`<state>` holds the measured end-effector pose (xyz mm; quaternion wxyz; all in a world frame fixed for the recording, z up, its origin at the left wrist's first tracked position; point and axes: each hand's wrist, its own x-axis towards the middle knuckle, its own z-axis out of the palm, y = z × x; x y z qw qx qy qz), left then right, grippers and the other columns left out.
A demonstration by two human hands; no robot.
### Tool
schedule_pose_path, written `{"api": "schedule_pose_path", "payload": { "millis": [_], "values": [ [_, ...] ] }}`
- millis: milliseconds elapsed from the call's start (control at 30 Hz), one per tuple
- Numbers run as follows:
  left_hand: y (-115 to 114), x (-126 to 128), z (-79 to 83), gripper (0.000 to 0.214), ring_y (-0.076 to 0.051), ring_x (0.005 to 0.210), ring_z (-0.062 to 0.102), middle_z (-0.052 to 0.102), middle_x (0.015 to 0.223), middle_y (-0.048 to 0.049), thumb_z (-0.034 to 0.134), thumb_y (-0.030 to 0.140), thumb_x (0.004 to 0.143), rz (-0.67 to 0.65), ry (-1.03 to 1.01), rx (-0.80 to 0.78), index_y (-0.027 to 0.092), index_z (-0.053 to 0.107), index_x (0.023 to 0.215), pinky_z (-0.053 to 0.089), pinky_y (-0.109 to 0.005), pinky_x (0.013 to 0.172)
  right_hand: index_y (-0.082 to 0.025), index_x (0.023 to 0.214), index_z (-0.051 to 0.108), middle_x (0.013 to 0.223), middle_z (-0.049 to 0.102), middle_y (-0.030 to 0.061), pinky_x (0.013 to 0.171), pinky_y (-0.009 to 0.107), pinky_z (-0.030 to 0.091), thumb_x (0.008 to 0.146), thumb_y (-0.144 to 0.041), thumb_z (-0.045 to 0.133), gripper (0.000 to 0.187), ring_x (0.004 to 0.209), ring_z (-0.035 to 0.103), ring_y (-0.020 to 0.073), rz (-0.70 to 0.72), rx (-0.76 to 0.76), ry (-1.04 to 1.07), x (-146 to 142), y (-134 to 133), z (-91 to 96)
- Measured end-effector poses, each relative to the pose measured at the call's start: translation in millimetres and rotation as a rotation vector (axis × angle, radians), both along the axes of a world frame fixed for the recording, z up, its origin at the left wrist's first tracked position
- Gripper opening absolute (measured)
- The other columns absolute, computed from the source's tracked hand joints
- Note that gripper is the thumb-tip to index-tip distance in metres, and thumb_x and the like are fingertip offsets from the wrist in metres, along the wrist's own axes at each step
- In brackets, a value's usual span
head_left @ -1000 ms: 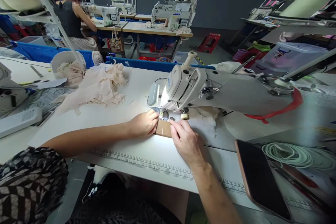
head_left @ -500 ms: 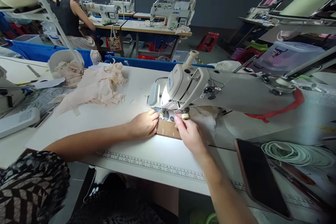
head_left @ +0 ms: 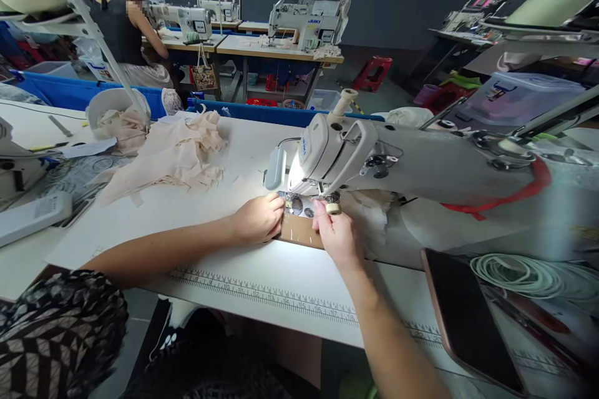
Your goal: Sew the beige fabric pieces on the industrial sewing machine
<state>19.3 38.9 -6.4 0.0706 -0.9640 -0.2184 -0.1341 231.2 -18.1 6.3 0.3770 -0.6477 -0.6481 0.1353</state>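
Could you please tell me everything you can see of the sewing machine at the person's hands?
The sewing machine stands upright on the white table, its smooth, off-white head facing left and its long arm reaching right. Blue lettering marks the head, and a spool-shaped piece tops it. Bright light falls around the needle area, where the left hand and right hand are close; contact is unclear. A red strip hangs by its right end. The needle is too small to make out.
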Motion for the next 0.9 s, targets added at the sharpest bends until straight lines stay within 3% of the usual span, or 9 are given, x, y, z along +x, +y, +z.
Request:
{"api": "schedule_pose_path", "payload": {
  "millis": [100, 267, 367, 467, 533, 733, 900],
  "values": [
    [1, 1, 2.8, 0.028, -0.026, 0.105, 0.063, 0.068, 0.111, -0.0167, 0.047, 0.021, 0.103, 0.027, 0.042, -0.012, 0.009, 0.070, 0.094, 0.055, -0.035, 0.095, -0.025, 0.061, 0.052, 0.054, 0.058, 0.0032, 0.058, 0.029, 0.042, 0.093, -0.086, 0.028, 0.073, 0.054, 0.055, 0.0160, -0.003, 0.001, -0.003, 1, 4, 0.3],
    [-1, 4, 14.4, 0.025, -0.028, 0.108, 0.063, 0.068, 0.117, -0.0169, 0.047, 0.020, 0.102, 0.075, 0.050, -0.085, 0.009, 0.069, 0.103, 0.054, -0.037, 0.093, -0.021, 0.078, 0.068, 0.052, 0.056, 0.0005, 0.055, 0.028, 0.043, 0.096, -0.080, 0.033, 0.070, 0.050, 0.053, 0.0152, 0.010, 0.078, 0.039, 4, -1, -7.3],
    [-2, 2, 28.6, 0.021, -0.030, 0.106, 0.064, 0.068, 0.115, -0.0167, 0.050, 0.017, 0.100, 0.244, 0.018, -0.140, 0.010, 0.068, 0.109, 0.053, -0.040, 0.088, -0.019, 0.093, 0.075, 0.054, 0.060, 0.0011, 0.055, 0.028, 0.043, 0.100, -0.069, 0.037, 0.063, 0.051, 0.055, 0.0156, 0.015, 0.101, -0.008, 4, -7, -11.2],
    [1, -4, 42.8, 0.017, -0.030, 0.100, 0.065, 0.069, 0.102, -0.0149, 0.051, 0.010, 0.095, 0.468, 0.036, -0.239, 0.012, 0.068, 0.096, 0.050, -0.037, 0.080, -0.020, 0.096, 0.076, 0.064, 0.069, 0.0041, 0.058, 0.029, 0.043, 0.101, -0.055, 0.045, 0.047, 0.056, 0.058, 0.0163, 0.082, 0.086, -0.095, -1, -11, -10.6],
    [5, -12, 49.9, 0.019, -0.027, 0.091, 0.065, 0.068, 0.090, -0.0114, 0.050, 0.011, 0.095, 0.530, 0.022, -0.333, 0.014, 0.067, 0.086, 0.048, -0.033, 0.074, -0.022, 0.092, 0.076, 0.072, 0.073, 0.0057, 0.060, 0.030, 0.044, 0.100, -0.045, 0.047, 0.037, 0.061, 0.062, 0.0175, 0.149, 0.076, -0.143, -8, -13, -8.2],
    [7, -33, 55.7, 0.021, -0.015, 0.063, 0.055, 0.060, 0.063, 0.0016, 0.056, 0.018, 0.084, 0.464, -0.307, -0.829, 0.018, 0.059, 0.063, 0.039, -0.025, 0.062, -0.027, 0.093, 0.075, 0.084, 0.074, 0.0051, 0.061, 0.032, 0.048, 0.097, -0.034, 0.051, 0.026, 0.070, 0.066, 0.0203, 0.237, 0.051, -0.209, -22, -17, -3.3],
    [5, -30, 49.0, 0.017, -0.013, 0.062, 0.053, 0.061, 0.062, 0.0022, 0.059, 0.023, 0.076, 0.444, -0.449, -0.927, 0.017, 0.061, 0.061, 0.036, -0.024, 0.060, -0.026, 0.102, 0.075, 0.091, 0.073, 0.0066, 0.065, 0.034, 0.049, 0.097, -0.034, 0.051, 0.026, 0.076, 0.067, 0.0219, 0.198, -0.017, -0.229, -27, -22, -1.7]
  ]
}}
